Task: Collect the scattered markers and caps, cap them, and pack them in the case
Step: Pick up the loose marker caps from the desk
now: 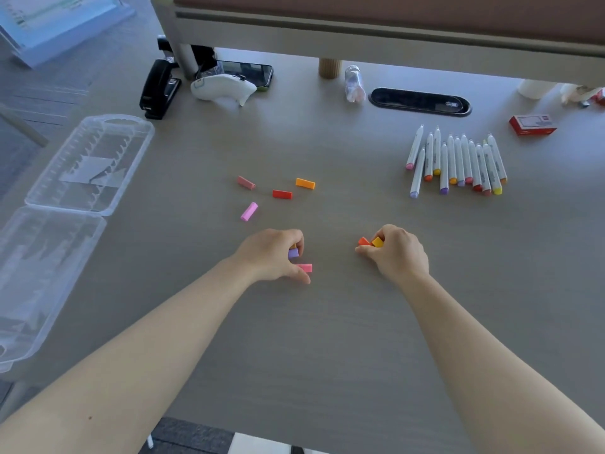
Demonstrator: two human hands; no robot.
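left hand [273, 253] curled, right hand [397, 250] (likewise)

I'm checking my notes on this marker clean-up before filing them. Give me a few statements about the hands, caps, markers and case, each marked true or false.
1. The clear plastic case lies open at the table's left edge. True.
2. The markers are already packed in the case. False: they lie grouped on the table, far right.
3. The right hand holds orange and yellow caps. True.
4. The left hand is empty. False: it grips a purple cap, with a pink cap at its fingertips.
5. Four loose caps lie on the table beyond the hands. True.
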